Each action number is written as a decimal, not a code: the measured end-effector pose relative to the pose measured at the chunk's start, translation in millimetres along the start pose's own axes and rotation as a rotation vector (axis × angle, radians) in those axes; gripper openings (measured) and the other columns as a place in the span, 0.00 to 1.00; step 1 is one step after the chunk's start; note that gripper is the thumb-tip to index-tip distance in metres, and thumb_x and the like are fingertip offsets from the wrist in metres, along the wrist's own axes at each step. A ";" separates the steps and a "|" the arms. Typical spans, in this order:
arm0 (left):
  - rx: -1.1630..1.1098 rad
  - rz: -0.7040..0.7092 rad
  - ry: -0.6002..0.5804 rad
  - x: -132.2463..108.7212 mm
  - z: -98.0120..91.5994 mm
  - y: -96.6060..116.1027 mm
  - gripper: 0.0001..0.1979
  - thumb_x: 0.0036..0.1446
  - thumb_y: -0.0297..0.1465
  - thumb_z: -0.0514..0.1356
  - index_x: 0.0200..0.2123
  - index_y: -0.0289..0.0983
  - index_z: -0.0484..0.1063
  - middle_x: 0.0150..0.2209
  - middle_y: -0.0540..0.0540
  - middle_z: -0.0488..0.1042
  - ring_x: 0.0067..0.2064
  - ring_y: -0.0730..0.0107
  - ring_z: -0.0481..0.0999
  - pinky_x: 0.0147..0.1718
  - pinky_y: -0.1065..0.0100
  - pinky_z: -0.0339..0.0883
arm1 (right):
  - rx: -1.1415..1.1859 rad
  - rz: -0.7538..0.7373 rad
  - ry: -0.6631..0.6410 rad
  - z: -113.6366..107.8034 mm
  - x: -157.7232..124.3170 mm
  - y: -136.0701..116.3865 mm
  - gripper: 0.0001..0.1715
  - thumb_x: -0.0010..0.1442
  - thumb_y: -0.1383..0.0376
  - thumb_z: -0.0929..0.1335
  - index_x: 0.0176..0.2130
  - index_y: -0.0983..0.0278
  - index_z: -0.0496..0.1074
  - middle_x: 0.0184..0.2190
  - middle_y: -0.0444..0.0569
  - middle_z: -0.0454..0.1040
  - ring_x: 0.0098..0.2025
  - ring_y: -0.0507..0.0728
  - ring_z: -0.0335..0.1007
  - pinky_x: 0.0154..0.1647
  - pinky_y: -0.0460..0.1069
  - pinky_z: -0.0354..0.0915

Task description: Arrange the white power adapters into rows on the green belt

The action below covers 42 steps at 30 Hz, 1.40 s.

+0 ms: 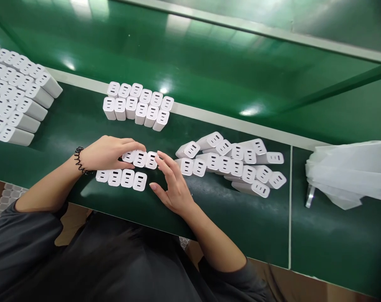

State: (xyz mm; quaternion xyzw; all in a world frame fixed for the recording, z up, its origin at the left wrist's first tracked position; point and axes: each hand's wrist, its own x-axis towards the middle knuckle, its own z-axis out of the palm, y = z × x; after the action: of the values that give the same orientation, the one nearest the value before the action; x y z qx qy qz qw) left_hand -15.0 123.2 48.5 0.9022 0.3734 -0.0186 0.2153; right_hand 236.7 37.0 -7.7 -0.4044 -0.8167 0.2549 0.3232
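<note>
Several white chargers with port slots stand on end on the green table in front of me. My left hand [110,154] curls round the left part of a short row, with a white charger [128,157] between its thumb and fingers. A second charger [140,159] stands in the middle of that row. My right hand [174,188] has its thumb and fingers apart. Its fingertips are at the right side of the end charger [152,160], and whether they press on it I cannot tell. Nearer my body runs another row of chargers [127,178], partly close under my left hand.
Two rows of upright chargers [141,113] stand by the back edge. A large block of chargers [17,92] fills the far left. On the right lie loose, tilted chargers [236,167]. Beyond a pale seam [290,209] is a white translucent plastic bag [350,174].
</note>
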 end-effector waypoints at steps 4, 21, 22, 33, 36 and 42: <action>0.003 0.007 -0.013 0.1 -2.3 2.0 0.22 0.61 0.42 0.62 0.58 0.45 0.67 0.52 0.51 0.77 0.36 0.73 0.77 0.29 0.72 0.59 | -0.002 -0.007 -0.010 -0.3 0.3 1.2 0.38 0.72 0.56 0.62 0.73 0.54 0.42 0.66 0.61 0.59 0.65 0.65 0.62 0.56 0.62 0.73; 0.033 0.076 -0.046 -2.7 -3.4 1.0 0.21 0.62 0.41 0.61 0.56 0.44 0.69 0.51 0.48 0.78 0.35 0.73 0.78 0.27 0.71 0.57 | 0.009 -0.051 0.017 -2.5 0.1 -2.1 0.39 0.71 0.59 0.64 0.73 0.55 0.44 0.60 0.58 0.65 0.59 0.62 0.67 0.54 0.58 0.75; 0.033 0.076 -0.047 -2.9 -3.5 1.0 0.21 0.62 0.41 0.61 0.56 0.44 0.69 0.51 0.48 0.78 0.35 0.72 0.78 0.27 0.71 0.57 | 0.006 -0.057 0.019 -2.5 0.0 -2.1 0.39 0.71 0.59 0.64 0.73 0.55 0.44 0.60 0.58 0.65 0.59 0.62 0.67 0.54 0.58 0.75; 0.028 0.061 -0.074 -2.9 -4.7 0.8 0.21 0.63 0.42 0.59 0.57 0.45 0.69 0.52 0.48 0.78 0.36 0.72 0.78 0.28 0.72 0.57 | -0.038 -0.073 0.029 -2.6 1.0 -2.0 0.39 0.71 0.58 0.63 0.73 0.56 0.44 0.60 0.58 0.67 0.59 0.63 0.69 0.56 0.60 0.74; 0.020 0.059 -0.079 -2.6 -5.4 0.8 0.21 0.63 0.43 0.58 0.57 0.45 0.68 0.52 0.48 0.78 0.37 0.72 0.78 0.28 0.72 0.57 | -0.034 -0.056 0.038 -2.0 0.7 -2.8 0.38 0.71 0.62 0.63 0.73 0.55 0.45 0.60 0.57 0.68 0.59 0.62 0.69 0.56 0.58 0.74; 0.017 0.043 -0.099 -1.4 -6.7 1.0 0.22 0.63 0.44 0.58 0.57 0.44 0.68 0.53 0.46 0.78 0.38 0.71 0.78 0.29 0.72 0.58 | -0.042 -0.022 0.105 -0.1 1.4 -4.1 0.37 0.70 0.72 0.59 0.72 0.52 0.48 0.59 0.53 0.70 0.59 0.59 0.71 0.56 0.55 0.75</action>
State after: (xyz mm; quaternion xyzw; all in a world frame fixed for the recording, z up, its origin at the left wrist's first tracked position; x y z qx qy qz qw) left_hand -16.3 124.3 55.2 0.9098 0.3426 -0.0620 0.2260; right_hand 234.1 35.9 -4.4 -0.4147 -0.8083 0.2126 0.3599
